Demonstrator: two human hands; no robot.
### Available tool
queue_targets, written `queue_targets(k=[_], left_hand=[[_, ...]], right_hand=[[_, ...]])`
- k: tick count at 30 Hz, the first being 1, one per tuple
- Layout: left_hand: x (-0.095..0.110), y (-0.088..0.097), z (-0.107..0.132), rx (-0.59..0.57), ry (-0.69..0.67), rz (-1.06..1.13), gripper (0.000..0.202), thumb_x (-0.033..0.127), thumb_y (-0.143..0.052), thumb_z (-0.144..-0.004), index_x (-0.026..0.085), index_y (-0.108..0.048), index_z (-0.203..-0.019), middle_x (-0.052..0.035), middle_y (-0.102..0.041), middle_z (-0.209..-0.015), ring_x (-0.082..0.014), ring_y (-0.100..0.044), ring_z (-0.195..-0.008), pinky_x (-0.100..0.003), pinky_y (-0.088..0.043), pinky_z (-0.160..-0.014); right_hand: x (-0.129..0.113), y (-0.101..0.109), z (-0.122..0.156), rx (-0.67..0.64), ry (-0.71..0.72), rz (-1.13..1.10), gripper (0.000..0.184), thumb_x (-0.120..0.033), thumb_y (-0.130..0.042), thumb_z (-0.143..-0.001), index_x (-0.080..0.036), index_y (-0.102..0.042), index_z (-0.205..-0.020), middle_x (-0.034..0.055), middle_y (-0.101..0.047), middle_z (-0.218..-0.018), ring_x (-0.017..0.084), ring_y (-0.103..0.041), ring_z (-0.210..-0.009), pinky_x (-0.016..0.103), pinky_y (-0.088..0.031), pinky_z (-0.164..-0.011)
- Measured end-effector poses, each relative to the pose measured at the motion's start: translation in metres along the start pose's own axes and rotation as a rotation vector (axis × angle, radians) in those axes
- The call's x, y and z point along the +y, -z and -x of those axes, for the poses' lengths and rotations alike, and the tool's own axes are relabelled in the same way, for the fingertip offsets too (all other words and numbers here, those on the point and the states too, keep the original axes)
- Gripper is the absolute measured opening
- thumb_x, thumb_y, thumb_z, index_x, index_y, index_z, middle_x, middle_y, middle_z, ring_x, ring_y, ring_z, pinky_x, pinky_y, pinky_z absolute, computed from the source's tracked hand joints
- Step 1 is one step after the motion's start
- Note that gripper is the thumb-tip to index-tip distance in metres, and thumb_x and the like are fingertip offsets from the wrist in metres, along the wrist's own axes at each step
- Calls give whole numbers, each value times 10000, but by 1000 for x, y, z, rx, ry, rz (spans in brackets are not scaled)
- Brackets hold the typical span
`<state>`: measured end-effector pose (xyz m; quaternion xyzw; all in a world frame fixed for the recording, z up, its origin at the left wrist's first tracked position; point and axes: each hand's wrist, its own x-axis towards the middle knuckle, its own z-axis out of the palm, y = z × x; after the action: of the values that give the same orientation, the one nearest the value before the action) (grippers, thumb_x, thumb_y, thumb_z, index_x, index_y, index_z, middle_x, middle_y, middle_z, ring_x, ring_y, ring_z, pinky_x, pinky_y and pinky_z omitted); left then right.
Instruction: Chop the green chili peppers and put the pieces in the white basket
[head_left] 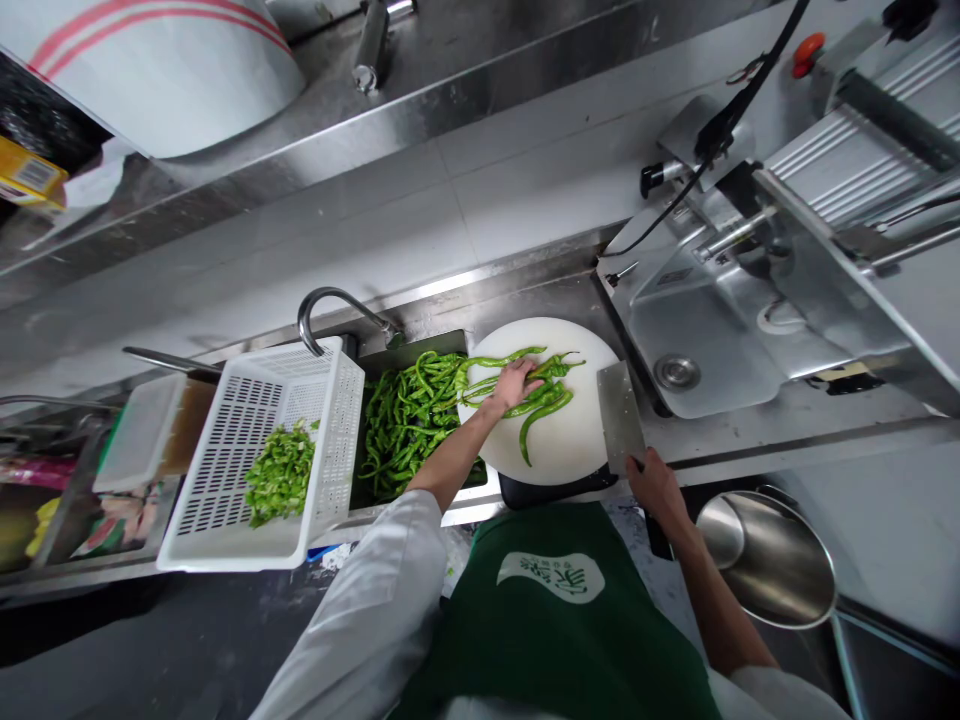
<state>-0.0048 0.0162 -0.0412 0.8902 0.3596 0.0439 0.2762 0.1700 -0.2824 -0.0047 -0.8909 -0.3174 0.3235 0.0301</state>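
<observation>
Kitchen, tiled wall (450,200) behind a steel counter (442,305), metal shelf (480,80) up at 12 o'clock. All clock directions taken from the middle of the round white cutting board (577,440). Long green peppers (553,395) on the board, bunched mostly across its upper half; one curved pepper trails toward 6, some stick out past the 9 o'clock edge. Left hand (517,384) on the bunch, slightly to 10 o'clock, fingers bent over the peppers and touching them; can't tell how tightly they close. Right hand (654,482) at 4, just outside the edge, fingers clenched around the handle of a cleaver (621,415). Blade at 3, broad face toward the camera, overlapping the board's edge in view; can't tell if it touches.

At 9, a sink with a big heap of whole peppers (412,420), right next to the board. Further out at 9, a white slotted basket (339,470) with a pile of cut green pieces (279,470) inside. Curved faucet (334,292) at 10. Slicing machine (802,225) at 2, steel pot (791,565) at 4. Green apron (555,640) at 6. White tub with red stripes (165,80) far out at 10.
</observation>
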Motion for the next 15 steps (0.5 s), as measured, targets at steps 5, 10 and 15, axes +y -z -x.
queue_targets(k=[5,10,15], left_hand=[[9,-12,-16,61,-18,43,295,296,-688,-955,206,-641,-1232,-90,-689,-1254,-232,-642,-1171,-386,-513,-1066],[22,-16,-37,45,67,24,278,261,-709,-934,187,-685,-1201,-111,-728,-1167,-263,-677,-1093,-408,-534,-1024],[23,-17,-38,72,82,-8,286,299,-691,-964,151,-720,-1208,-144,-680,-1226,-277,-660,-1127,-405,-527,-1040]], right_hand=[[0,2,-1,-12,12,5,384,-365,-422,-1069,-88,-612,-1254,172,-738,-1069,267,-698,-1017,304,-436,-809],[2,3,-2,-20,8,-2,367,-368,-422,-1070,-102,-609,-1239,150,-731,-1010,261,-700,-1012,295,-439,-792],[-1,14,5,-45,55,84,347,-362,-358,-1095,-125,-575,-1227,152,-739,-974,277,-719,-973,313,-433,-763]])
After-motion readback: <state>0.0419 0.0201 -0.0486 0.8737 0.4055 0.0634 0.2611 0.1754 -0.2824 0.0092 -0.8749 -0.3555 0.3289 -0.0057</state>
